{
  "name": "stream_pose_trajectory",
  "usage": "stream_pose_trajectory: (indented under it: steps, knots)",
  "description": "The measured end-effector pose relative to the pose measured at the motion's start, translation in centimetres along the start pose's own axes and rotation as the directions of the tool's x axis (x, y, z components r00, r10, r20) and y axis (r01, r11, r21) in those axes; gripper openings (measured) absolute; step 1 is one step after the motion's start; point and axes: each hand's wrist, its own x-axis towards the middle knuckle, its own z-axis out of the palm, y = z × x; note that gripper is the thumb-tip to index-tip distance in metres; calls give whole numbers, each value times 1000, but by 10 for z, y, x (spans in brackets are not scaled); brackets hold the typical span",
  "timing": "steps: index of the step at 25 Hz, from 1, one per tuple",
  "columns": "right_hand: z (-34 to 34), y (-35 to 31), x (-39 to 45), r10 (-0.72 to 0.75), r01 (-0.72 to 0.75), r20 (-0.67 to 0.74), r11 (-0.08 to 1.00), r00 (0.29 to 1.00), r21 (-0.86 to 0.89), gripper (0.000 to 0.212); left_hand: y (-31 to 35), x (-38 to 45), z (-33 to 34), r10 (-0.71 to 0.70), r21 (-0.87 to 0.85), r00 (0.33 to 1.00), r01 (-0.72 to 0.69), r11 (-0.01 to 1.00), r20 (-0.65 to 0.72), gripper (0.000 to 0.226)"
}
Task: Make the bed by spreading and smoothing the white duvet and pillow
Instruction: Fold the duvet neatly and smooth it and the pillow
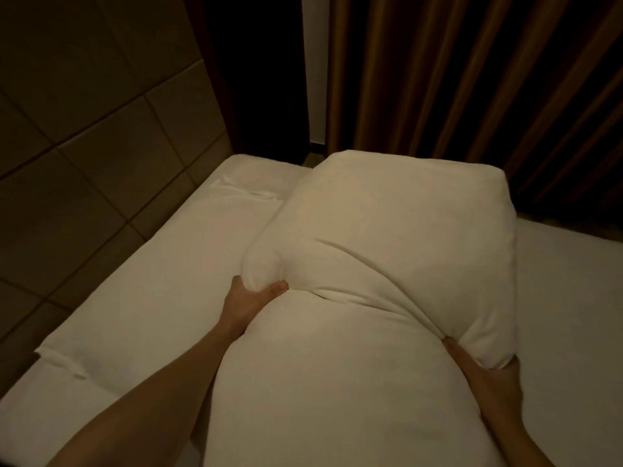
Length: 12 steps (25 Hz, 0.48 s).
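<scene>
A large, plump white pillow (387,237) fills the middle of the view, lifted above the bed and creased across its middle. My left hand (249,298) pinches its left side, thumb on top of the fabric. My right hand (485,372) grips its lower right corner from beneath, the fingers partly hidden under the pillow. A second white pillow (161,291) lies flat on the bed at the left, along the headboard. The white sheet (566,281) shows at the right; I cannot pick out a duvet.
A padded, tile-patterned headboard (84,163) runs along the left. Brown curtains (472,79) hang behind the bed, with a narrow pale wall strip (313,62) beside them. The room is dim.
</scene>
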Motion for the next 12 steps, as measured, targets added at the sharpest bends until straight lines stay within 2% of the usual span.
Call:
stream_pose_trajectory:
  steps: [2,4,6,7,8,9,10,11,12]
  knots:
    - [22,25,3,131,-129,28,989,991,-65,156,-18,14,6,-62,0,997,63,998,41,120]
    - [43,43,11,221,-214,21,962,975,-167,163,-30,29,10,-121,72,989,115,991,84,153]
    - [48,28,26,108,-132,-90,932,990,-337,162,-20,39,9,-56,195,996,43,980,65,162]
    - [47,6,29,-33,-30,-138,904,990,-426,155,-11,34,10,65,235,996,-78,969,61,155]
    - [46,-19,34,-243,158,-108,850,964,-502,146,-1,24,12,224,242,970,-242,940,98,145]
    - [50,-47,37,-451,379,4,746,892,-548,134,10,7,18,377,269,907,-416,869,185,134]
    - [61,-76,38,-594,563,162,589,788,-580,122,18,-11,27,471,345,826,-559,754,308,127]
    - [77,-106,38,-658,698,350,387,667,-602,111,24,-28,39,501,441,754,-655,614,425,125]
    - [101,-127,41,-645,786,531,183,550,-591,103,24,-42,50,470,516,722,-692,505,509,125]
